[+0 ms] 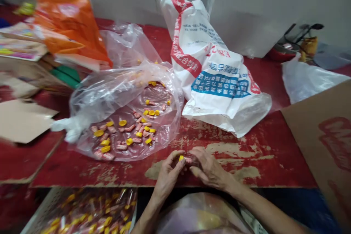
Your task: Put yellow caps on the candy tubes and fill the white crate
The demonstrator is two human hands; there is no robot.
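Seen from above, a person's two bare hands meet close to the near edge of a worn red tabletop [274,153], around one small pink-and-white piece with a yellow cap [187,160]. The piece is held at the table's front edge, a little right of centre in the view. Its long axis runs roughly crosswise, nearly parallel to that edge, with the yellow cap pointing left and the patterned body reaching right and tipping slightly downward. The left hand [169,170] pinches it near the cap, between thumb and forefinger. The right hand [210,168] curls in from the other side, fingers bent around the body's end; whether they press on it cannot be told. Beyond and to the left, a clear plastic bag [94,89] lies spread out with similar capped pieces [129,141] scattered over it, turned in many directions. Past the hands is a crumpled white printed sack [219,84]; a cardboard box [307,131] stands at right. Below the table, at left, a pale crate [42,206] holds many more capped pieces.
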